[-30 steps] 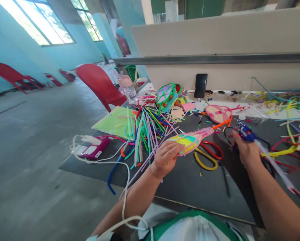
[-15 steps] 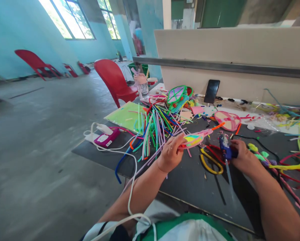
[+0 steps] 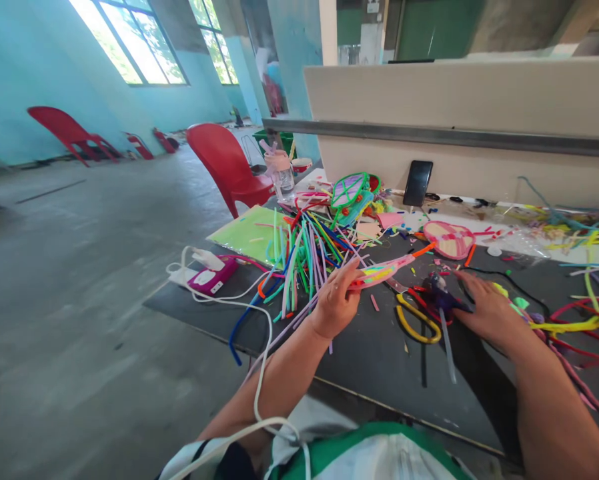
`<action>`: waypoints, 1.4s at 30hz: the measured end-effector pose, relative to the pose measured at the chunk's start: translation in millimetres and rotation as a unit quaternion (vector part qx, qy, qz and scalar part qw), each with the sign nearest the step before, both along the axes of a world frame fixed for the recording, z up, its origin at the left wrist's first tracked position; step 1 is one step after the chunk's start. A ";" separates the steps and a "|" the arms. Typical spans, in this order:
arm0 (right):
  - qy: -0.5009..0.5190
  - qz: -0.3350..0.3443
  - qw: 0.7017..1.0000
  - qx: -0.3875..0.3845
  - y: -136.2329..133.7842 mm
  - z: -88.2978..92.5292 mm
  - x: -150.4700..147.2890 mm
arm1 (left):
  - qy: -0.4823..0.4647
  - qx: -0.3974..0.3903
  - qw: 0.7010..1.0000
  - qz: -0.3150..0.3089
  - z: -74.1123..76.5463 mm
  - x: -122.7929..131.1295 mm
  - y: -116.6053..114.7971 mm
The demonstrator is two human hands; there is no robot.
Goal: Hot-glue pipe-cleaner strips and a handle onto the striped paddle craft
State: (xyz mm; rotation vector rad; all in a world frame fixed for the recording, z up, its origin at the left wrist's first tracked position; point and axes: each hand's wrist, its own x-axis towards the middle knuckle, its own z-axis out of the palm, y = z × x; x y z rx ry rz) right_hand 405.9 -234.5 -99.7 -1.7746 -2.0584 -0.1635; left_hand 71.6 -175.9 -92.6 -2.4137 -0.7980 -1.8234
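My left hand [image 3: 335,301] pinches the near end of a pink-edged leaf-shaped craft [image 3: 385,271] with yellow and green fill, holding it almost edge-on above the dark table [image 3: 379,360]. My right hand [image 3: 484,305] lies low on the table with fingers stretched toward a blue glue gun [image 3: 442,300], which lies tilted on the surface at my fingertips; its glue stick points toward me. Yellow-and-red scissors [image 3: 419,317] lie just left of the gun.
A heap of coloured pipe cleaners [image 3: 304,257] spreads left of my hands, more [image 3: 579,313] at the right. A pink power bank [image 3: 212,276] with white cable, green sheet [image 3: 249,233], phone [image 3: 417,183] against the partition, finished leaf crafts [image 3: 449,240], bottle [image 3: 281,172], red chair [image 3: 224,163].
My right hand brought the glue gun down from in front of me to the table and opened its fingers over it. My left hand turned the leaf craft flatter.
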 end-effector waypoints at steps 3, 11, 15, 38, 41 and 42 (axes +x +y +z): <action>0.021 0.063 0.989 0.134 -9.0 35.0 -25.7 | -0.053 -0.034 0.998 -0.020 13.4 -2.8 -4.6; 0.019 0.228 0.956 0.181 -36.2 125.4 -131.0 | -0.134 -0.287 0.926 -0.208 85.8 -30.2 -41.2; 0.148 0.244 0.956 0.067 -39.9 143.3 -169.8 | -0.147 -0.369 0.873 -0.285 111.7 -43.9 -57.2; 0.754 0.073 0.553 -0.347 -22.4 65.8 -146.7 | -0.111 -0.685 0.630 -0.348 69.5 -21.7 -4.6; 0.767 0.078 0.535 -0.345 -17.6 60.1 -136.6 | -0.083 -0.685 0.624 -0.367 65.1 -10.8 11.3; 0.770 0.081 0.532 -0.343 -15.8 58.6 -133.1 | -0.078 -0.683 0.622 -0.375 63.6 -7.2 15.2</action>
